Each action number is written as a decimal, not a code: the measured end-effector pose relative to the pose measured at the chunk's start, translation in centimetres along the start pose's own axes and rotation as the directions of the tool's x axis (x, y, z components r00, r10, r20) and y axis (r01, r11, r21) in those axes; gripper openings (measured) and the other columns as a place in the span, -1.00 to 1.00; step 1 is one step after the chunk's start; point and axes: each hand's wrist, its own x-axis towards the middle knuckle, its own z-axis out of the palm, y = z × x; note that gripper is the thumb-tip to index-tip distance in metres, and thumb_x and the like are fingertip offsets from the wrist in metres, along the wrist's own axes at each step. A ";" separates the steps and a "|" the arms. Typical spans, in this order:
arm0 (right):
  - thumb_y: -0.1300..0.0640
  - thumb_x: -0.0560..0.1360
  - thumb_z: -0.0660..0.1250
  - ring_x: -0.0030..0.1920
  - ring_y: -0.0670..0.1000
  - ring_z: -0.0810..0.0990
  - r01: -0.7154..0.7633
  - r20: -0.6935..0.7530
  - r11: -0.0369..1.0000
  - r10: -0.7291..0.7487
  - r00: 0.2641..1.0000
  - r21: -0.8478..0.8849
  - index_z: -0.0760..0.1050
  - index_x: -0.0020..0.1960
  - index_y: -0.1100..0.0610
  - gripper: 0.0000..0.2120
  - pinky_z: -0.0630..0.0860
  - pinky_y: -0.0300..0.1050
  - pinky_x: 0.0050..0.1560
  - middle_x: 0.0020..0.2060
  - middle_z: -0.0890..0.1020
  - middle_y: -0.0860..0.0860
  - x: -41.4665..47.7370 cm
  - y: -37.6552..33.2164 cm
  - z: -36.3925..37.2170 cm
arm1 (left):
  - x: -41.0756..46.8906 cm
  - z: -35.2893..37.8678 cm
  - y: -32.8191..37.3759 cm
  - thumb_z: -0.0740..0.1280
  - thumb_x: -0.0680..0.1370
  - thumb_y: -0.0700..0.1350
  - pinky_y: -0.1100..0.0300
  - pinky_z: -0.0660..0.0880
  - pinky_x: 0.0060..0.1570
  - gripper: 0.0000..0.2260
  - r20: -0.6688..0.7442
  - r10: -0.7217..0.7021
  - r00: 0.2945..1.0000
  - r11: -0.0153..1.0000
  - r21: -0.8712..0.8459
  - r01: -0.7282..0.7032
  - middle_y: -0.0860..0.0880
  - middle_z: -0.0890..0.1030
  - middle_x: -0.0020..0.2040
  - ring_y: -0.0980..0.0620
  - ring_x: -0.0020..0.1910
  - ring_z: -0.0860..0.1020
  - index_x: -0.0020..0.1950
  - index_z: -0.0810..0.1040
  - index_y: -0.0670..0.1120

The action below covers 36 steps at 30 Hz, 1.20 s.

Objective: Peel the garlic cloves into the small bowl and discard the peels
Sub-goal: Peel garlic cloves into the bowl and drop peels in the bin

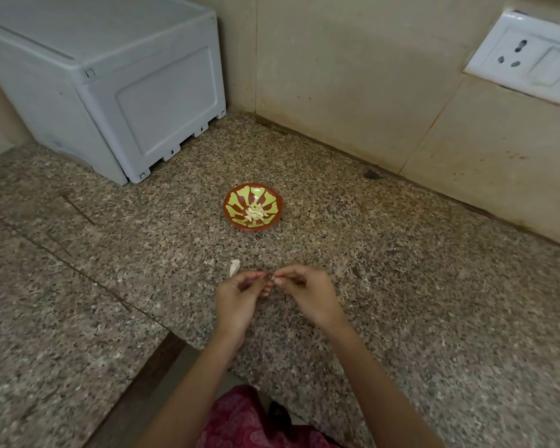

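While I am mid-peel, items stand thus. Near front edge of counter (417, 286): left hand (238, 295) and right hand (306, 291), both pinching one garlic clove (273, 279) between fingertips. Just beside: pale scrap (234, 267), probably peel. Toward back corner: small bowl (240, 197), peeled cloves (256, 212) inside. Next, I judge: strip skin, drop clove in.

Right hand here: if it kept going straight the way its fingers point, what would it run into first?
The left hand. The right hand points leftward, its fingertips nearly meeting the left's over the garlic clove both seem to pinch. The bowl lies farther away, off that line.
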 end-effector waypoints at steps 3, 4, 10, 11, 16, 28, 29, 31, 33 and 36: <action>0.19 0.50 0.45 -0.09 -0.18 0.66 0.011 -0.008 1.000 -0.011 1.000 -0.022 0.67 -0.01 0.10 -0.92 0.57 -0.27 0.07 -0.12 0.72 -0.09 0.0 -0.2 -0.1 | 0.0 0.1 -0.2 0.40 0.51 -0.24 0.17 0.58 -0.08 -0.93 0.006 -0.014 1.000 1.000 -0.024 0.014 -0.07 0.70 -0.18 -0.01 -0.17 0.66 -0.04 0.66 -0.16; 0.18 0.51 0.44 -0.09 -0.18 0.66 0.014 -0.010 0.999 -0.015 1.000 -0.034 0.67 -0.01 0.10 -0.93 0.57 -0.27 0.06 -0.13 0.72 -0.10 0.0 -0.3 -0.1 | 0.0 0.2 -0.2 0.39 0.52 -0.26 0.18 0.58 -0.08 -0.92 0.004 -0.024 1.000 0.998 -0.049 0.025 -0.08 0.70 -0.18 0.00 -0.18 0.65 -0.03 0.66 -0.17; 0.17 0.55 0.39 -0.20 -0.20 0.63 -0.031 0.023 0.999 0.030 0.999 0.026 0.65 -0.02 0.10 -0.94 0.56 -0.28 -0.06 -0.19 0.69 -0.08 0.2 -0.6 -0.1 | 0.0 0.6 -0.1 0.32 0.55 -0.33 0.27 0.56 -0.17 -0.88 -0.001 -0.064 0.998 0.976 -0.209 0.063 -0.07 0.68 -0.19 0.07 -0.22 0.62 0.00 0.63 -0.21; 0.21 0.56 0.37 -0.23 -0.21 0.61 -0.058 0.062 0.995 0.053 0.997 0.087 0.64 -0.04 0.09 -0.92 0.56 -0.30 -0.09 -0.20 0.68 -0.06 0.2 -0.7 -0.3 | 0.0 0.5 -0.1 0.31 0.55 -0.34 0.27 0.56 -0.17 -0.88 0.006 -0.056 0.998 0.975 -0.215 0.056 -0.08 0.68 -0.18 0.06 -0.22 0.62 0.01 0.62 -0.22; 0.29 0.57 0.33 -0.19 -0.14 0.63 -0.147 0.145 0.958 0.113 0.983 0.248 0.62 0.03 0.21 -0.89 0.58 -0.26 -0.07 -0.12 0.68 0.11 0.1 -0.7 -0.9 | -0.2 0.3 -0.2 0.32 0.55 -0.32 0.26 0.56 -0.13 -0.87 0.011 0.052 0.999 0.988 -0.146 -0.050 -0.06 0.69 -0.16 0.05 -0.19 0.63 0.01 0.63 -0.18; 0.22 0.59 0.32 -0.22 -0.24 0.59 -0.083 0.123 0.991 0.070 0.990 0.106 0.59 -0.09 -0.01 -0.83 0.54 -0.31 -0.10 -0.20 0.66 -0.08 -0.1 -0.7 -0.7 | 0.0 -0.7 -0.2 0.36 0.54 -0.25 0.30 0.57 -0.07 -0.83 0.105 0.361 0.927 0.886 0.270 -0.376 0.08 0.69 -0.09 0.18 -0.13 0.64 0.05 0.65 -0.03; 0.21 0.59 0.32 -0.22 -0.25 0.58 -0.070 0.128 0.994 0.060 0.990 0.079 0.60 -0.08 0.00 -0.84 0.52 -0.32 -0.11 -0.19 0.65 -0.08 -0.1 -0.9 -0.7 | -0.1 -0.5 -0.3 0.34 0.56 -0.25 0.28 0.57 -0.09 -0.84 0.079 0.330 0.941 0.908 0.245 -0.339 0.07 0.69 -0.11 0.16 -0.15 0.65 0.04 0.64 -0.02; 0.19 0.59 0.32 -0.21 -0.22 0.58 -0.041 0.125 0.999 0.041 0.991 0.001 0.62 -0.03 0.08 -0.89 0.52 -0.32 -0.11 -0.17 0.66 -0.05 0.1 -0.9 -0.6 | -0.2 -0.1 -0.5 0.32 0.57 -0.24 0.23 0.58 -0.13 -0.85 0.019 0.297 0.955 0.933 0.207 -0.294 0.06 0.68 -0.16 0.11 -0.18 0.64 0.01 0.63 -0.02; 0.18 0.59 0.31 -0.18 -0.15 0.59 0.015 0.101 0.997 -0.007 0.995 -0.081 0.62 0.01 0.16 -0.88 0.54 -0.28 -0.10 -0.15 0.66 -0.01 0.2 -0.9 -0.4 | -0.1 0.1 -0.8 0.31 0.58 -0.24 0.16 0.58 -0.14 -0.86 -0.015 0.266 0.964 0.949 0.176 -0.260 0.03 0.68 -0.19 0.07 -0.20 0.64 -0.01 0.64 -0.05; 0.20 0.62 0.28 -0.16 -0.12 0.57 0.124 0.086 0.973 -0.109 0.990 -0.194 0.61 0.02 0.17 -0.87 0.49 -0.30 -0.12 -0.14 0.62 -0.01 0.0 -0.9 -0.1 | 0.0 0.2 -1.0 0.31 0.59 -0.22 0.14 0.58 -0.14 -0.89 -0.040 0.253 0.967 0.947 0.214 -0.239 0.02 0.67 -0.21 0.09 -0.22 0.63 0.01 0.64 -0.13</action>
